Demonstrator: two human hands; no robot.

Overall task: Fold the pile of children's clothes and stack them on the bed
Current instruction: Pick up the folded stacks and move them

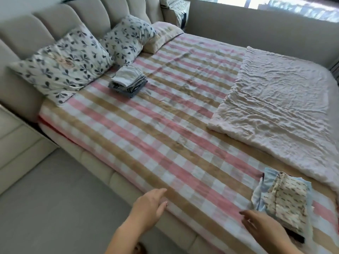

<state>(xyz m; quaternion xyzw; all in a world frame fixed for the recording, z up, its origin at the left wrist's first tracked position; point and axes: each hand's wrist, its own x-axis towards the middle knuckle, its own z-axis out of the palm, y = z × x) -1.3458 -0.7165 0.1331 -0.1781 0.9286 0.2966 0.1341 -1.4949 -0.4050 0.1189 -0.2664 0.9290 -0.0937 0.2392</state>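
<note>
Just beyond right hand (264, 229), fingers spread, holding nothing: folded patterned stack (288, 197) on checked bed (165, 143). Left hand (149, 204) likewise loose, empty. Far ahead near pillows (64, 63), second folded stack (128, 81).

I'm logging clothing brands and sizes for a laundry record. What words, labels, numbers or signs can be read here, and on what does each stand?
None: no readable text shows in this view.
On the cream folded garment at lower right: small dark marks, a repeated print, too blurred to read as letters.
On the leaf-patterned white pillows: leaves only, no words.
On the grey-and-white folded stack beside them: no label visible.
</note>
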